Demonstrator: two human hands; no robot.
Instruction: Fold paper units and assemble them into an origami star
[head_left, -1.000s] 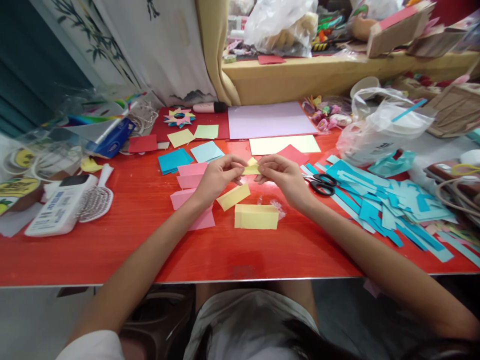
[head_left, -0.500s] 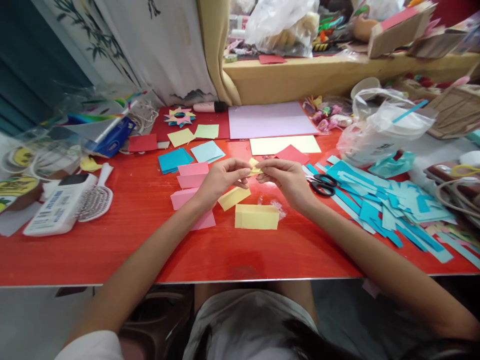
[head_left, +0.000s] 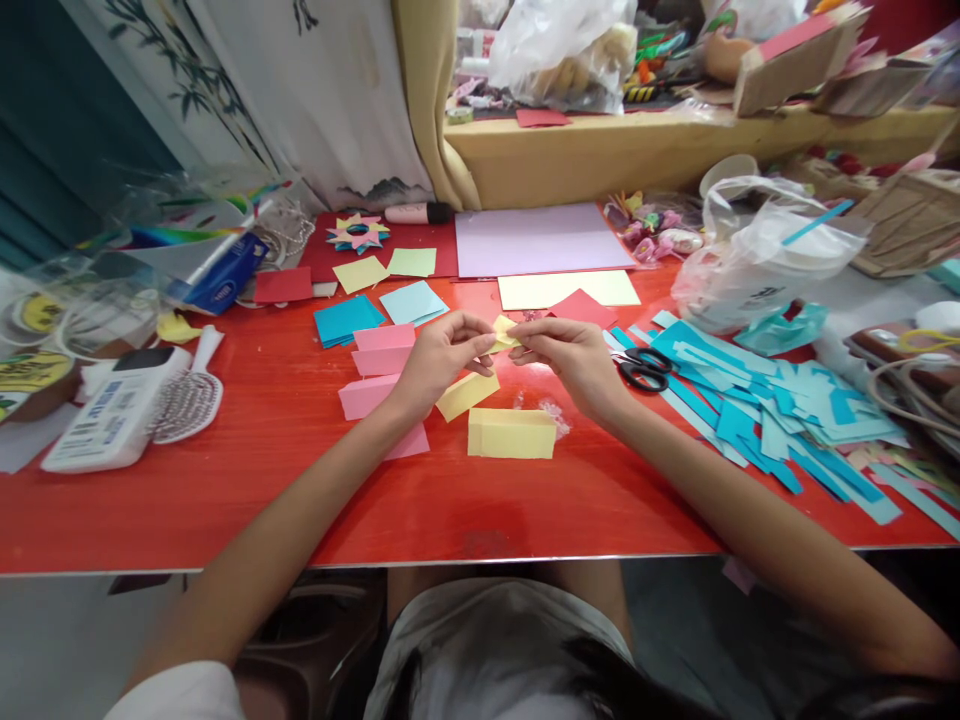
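My left hand (head_left: 439, 357) and my right hand (head_left: 571, 358) meet above the red table (head_left: 300, 480), both pinching a small folded yellow paper piece (head_left: 504, 333) between their fingertips. Just below the hands lie a folded yellow strip (head_left: 466, 394) and a wider folded yellow paper (head_left: 512, 434). Pink folded papers (head_left: 375, 375) rest under my left wrist. Black-handled scissors (head_left: 642, 368) lie right of my right hand.
Blue paper squares (head_left: 349, 319), yellow squares (head_left: 384, 267) and a paper star (head_left: 357, 233) lie at the back. A lilac sheet (head_left: 538, 240) and plastic bag (head_left: 757, 262) sit behind. Blue paper strips (head_left: 772, 415) cover the right; a remote (head_left: 112, 410) and hairbrush (head_left: 189, 395) lie left.
My hands have drawn closer together and the yellow piece between them has been folded smaller. Everything on the table stays put.
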